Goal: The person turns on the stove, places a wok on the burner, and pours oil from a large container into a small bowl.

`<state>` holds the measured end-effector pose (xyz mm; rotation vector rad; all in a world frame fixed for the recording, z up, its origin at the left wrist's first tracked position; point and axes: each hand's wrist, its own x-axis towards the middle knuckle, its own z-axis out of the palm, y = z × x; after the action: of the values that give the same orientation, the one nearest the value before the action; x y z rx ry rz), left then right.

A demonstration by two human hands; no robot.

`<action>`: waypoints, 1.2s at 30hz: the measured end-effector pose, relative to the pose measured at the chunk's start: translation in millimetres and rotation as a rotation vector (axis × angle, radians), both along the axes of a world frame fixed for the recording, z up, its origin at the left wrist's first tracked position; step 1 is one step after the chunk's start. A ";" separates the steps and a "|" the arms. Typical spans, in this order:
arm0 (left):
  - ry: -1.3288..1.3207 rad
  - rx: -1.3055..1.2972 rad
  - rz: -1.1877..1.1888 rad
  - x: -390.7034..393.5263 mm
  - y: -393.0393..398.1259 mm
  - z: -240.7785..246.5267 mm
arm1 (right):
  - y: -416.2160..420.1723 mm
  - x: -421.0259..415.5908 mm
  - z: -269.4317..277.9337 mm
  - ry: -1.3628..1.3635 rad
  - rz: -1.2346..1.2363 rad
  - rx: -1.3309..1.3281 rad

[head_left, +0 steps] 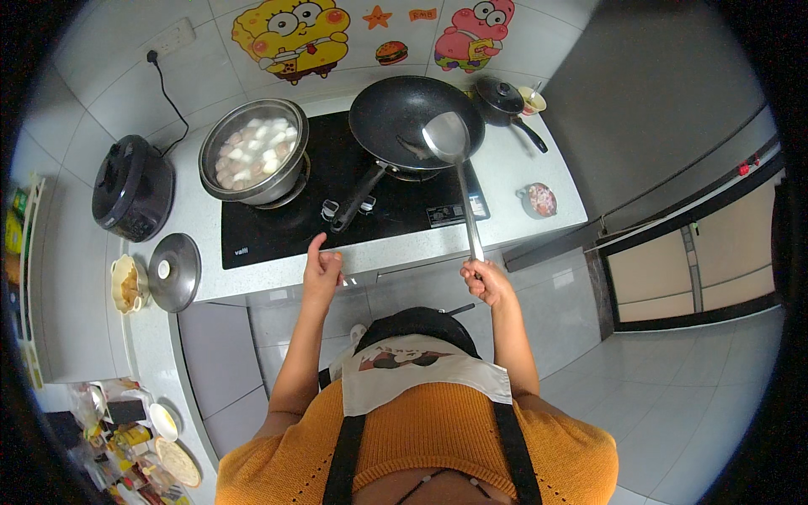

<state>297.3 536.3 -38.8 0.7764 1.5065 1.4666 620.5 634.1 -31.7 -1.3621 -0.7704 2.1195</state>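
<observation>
My right hand (488, 282) grips the end of a long-handled metal wok spatula (469, 211); its blade lies over the right side of a black wok (404, 104) on the gas hob. A little liquid shows in the wok's bottom. My left hand (324, 268) holds nothing, index finger extended, just in front of the counter edge and below the tip of the wok's handle (358, 197). On the left burner a steel pot (208, 158) holds white and pale brown pieces in cloudy liquid.
Right of the hob are a small lidded black pan (500, 104), a bowl (535, 101) and a cup of chopped meat-like pieces (538, 201). At left stand a dark electric cooker (132, 188), a pot lid (175, 273) and a scalloped bowl (120, 284). Bottles and packets crowd the lower-left counter.
</observation>
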 end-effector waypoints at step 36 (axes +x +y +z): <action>0.689 -0.074 -0.102 7.3 0.9 25.8 | -3.1 -2.0 2.4 0.018 -0.013 -0.011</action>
<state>304.6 537.1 -13.0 1.3823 1.9681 1.1035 618.6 631.0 -29.3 -1.3481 -0.7415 2.1259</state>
